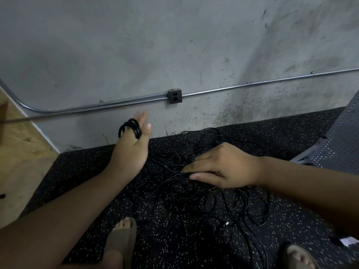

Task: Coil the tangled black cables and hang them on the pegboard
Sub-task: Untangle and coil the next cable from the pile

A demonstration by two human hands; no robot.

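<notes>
**A:** Where does it stand?

**B:** The left hand (134, 144) is raised near the wall (174, 45), fingers straight and open, with a few turns of black cable (130, 127) wound round them; nothing pinches the turns, they just sit on the fingers. The right hand (221, 167) is low on the speckled floor mat (291, 133), thumb and fingertips closed lightly on one strand of the tangled cables (223, 199).

**B:** That heap spreads from the mat's wall edge down toward the sandalled feet (122, 237).

**A:** What could go wrong?

**B:** The loops could slide off those straight fingers if the right hand tugs hard. And the strand being fed crosses others, so pulling may tighten a knot rather than free it.

**A:** Anything else?

**B:** A small connector (226, 223) lies in the pile's lower part, I think; it is dim there. It could snag a loop. No pegboard is in view, so hanging looks far off.
</notes>
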